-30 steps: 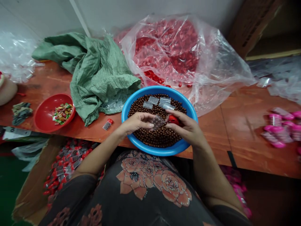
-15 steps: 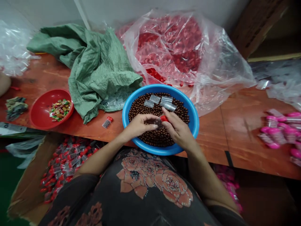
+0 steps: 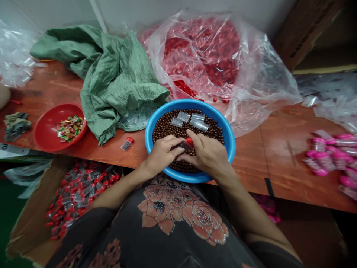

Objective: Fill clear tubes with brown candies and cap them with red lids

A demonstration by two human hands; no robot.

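Note:
Over a blue basin [image 3: 232,136] of small brown balls [image 3: 164,128], my left hand [image 3: 161,153] pinches a small clear tube [image 3: 182,146] with dark contents. A red cap [image 3: 190,142] sits at the tube's right end. My right hand [image 3: 212,153] curls round that cap, index finger on top and thumb stretched below. Whether the cap is fully seated is hidden by the fingers. Behind my hands, several clear tubes [image 3: 198,122] lie on the balls. A capped tube [image 3: 127,144] rests on the table left of the basin.
A red bowl [image 3: 41,136] of wrapped pieces stands left, near a green woven sack [image 3: 111,78]. Behind the basin is a clear bag [image 3: 200,48] of red parts. Pink-capped tubes [image 3: 329,156] lie right. Below the table's front edge, a carton [image 3: 30,219] holds red-capped tubes.
My right hand has turned and closed further round the red cap, its thumb now lower. The tube stays between my hands. The view has shifted slightly.

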